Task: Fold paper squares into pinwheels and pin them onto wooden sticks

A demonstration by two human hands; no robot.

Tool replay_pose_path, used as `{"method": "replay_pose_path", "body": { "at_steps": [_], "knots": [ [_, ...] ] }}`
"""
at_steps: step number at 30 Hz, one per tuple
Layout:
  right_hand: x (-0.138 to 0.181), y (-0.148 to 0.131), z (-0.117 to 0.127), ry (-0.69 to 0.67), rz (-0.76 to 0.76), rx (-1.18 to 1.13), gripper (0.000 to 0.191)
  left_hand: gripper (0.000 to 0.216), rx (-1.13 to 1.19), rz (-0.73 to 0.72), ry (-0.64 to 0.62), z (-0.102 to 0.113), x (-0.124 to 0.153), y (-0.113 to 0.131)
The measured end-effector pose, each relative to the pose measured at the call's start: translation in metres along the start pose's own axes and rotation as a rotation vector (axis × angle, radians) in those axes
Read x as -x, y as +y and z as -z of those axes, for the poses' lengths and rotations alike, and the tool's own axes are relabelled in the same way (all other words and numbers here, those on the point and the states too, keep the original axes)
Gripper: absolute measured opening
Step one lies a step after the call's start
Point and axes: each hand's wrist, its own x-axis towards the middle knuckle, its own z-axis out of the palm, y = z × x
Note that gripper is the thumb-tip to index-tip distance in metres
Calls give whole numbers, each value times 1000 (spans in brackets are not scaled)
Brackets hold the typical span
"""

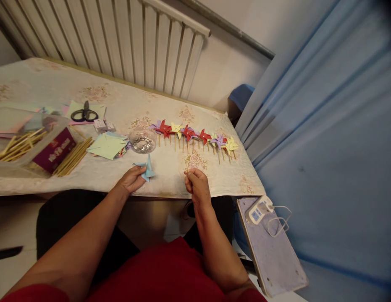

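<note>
Blue pinwheel (147, 171) in left fingers (138, 172), right fingers (190, 176) closed, floral tablecloth (170, 178), radiator (151, 46) behind.

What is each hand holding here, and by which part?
The left hand pinches the blue paper pinwheel by its left edge. The right hand is pinched shut; anything in it is too small to tell.

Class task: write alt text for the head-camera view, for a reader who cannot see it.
A person's left hand holds a light blue folded paper pinwheel at a floral-clothed table, the right hand pinched shut nearby. Behind them lie a row of colourful paper pinwheels on wooden sticks and a clear round jar.
</note>
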Motion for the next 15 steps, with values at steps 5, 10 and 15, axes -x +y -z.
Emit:
{"method": "replay_pose_path", "body": {
  "at_steps": [5, 10, 15],
  "knots": [
    [1, -1, 0, 14, 9, 10, 16, 10, -11, 2, 14, -1, 1, 0],
    [1, 0, 1, 5, 13, 15, 15, 12, -13, -1, 18, 1, -1, -1],
    [0, 2, 2, -5, 7, 3, 16, 10, -9, -1, 21, 1, -2, -1]
  ]
}}
